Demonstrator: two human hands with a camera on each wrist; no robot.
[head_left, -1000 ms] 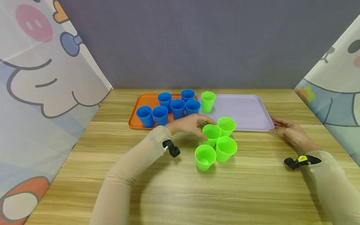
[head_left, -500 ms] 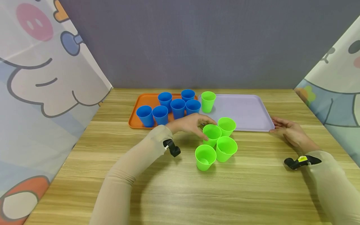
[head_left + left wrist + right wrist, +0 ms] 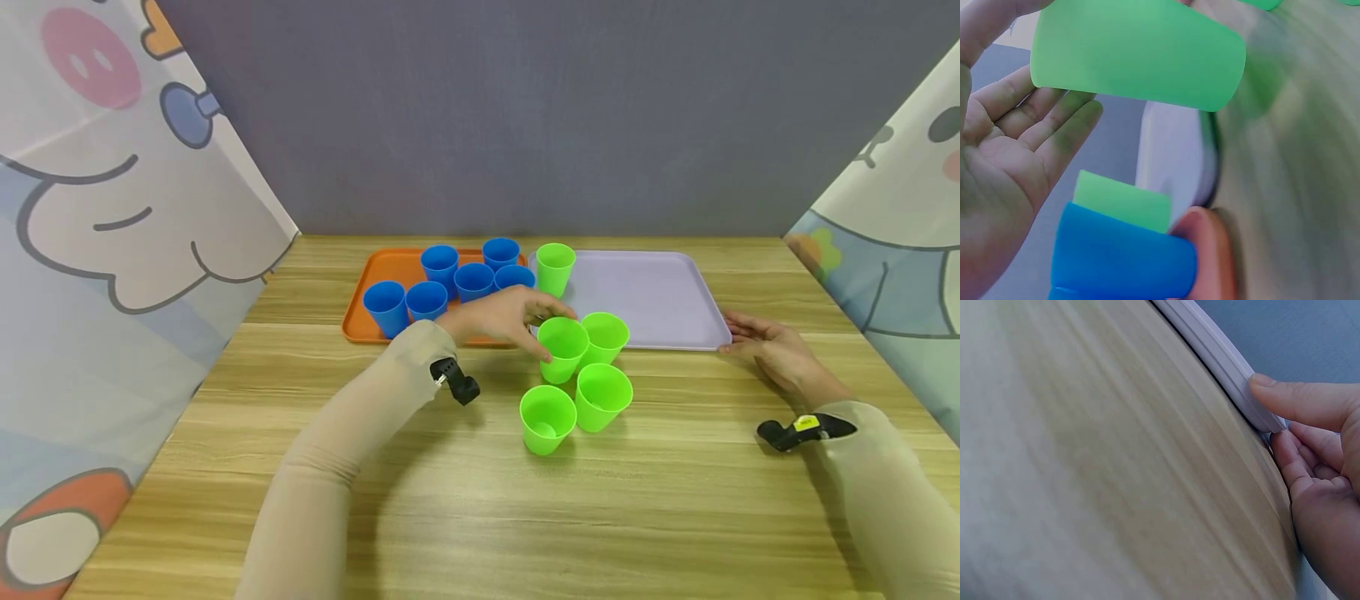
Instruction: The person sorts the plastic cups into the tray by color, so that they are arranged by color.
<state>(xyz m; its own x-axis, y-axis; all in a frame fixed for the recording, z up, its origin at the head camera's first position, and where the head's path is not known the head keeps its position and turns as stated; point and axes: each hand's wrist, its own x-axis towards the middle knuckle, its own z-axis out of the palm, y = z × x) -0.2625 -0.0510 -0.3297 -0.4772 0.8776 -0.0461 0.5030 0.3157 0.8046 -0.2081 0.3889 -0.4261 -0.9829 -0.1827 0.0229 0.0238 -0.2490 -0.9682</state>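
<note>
My left hand (image 3: 498,317) grips a green cup (image 3: 561,362) between thumb and fingers. In the left wrist view that cup (image 3: 1138,53) is off the table, with its base above the wood. Beside it stand a green cup behind (image 3: 609,342), one to the front right (image 3: 603,404) and one in front (image 3: 547,425). My right hand (image 3: 780,354) holds the near right corner of the pale purple tray (image 3: 645,304); the right wrist view shows the thumb on its rim (image 3: 1229,369) and curled fingers at the corner. Another green cup (image 3: 553,273) stands at the tray's left end.
An orange tray (image 3: 393,271) adjoins the purple one on the left and carries several blue cups (image 3: 386,310), partly behind my left hand. A grey panel (image 3: 525,125) rises at the table's back. Cartoon-printed cloths (image 3: 112,208) flank both sides.
My left hand has lifted the green cup slightly and moved it a little away from me, toward the trays. The right hand and both trays have stayed put.
</note>
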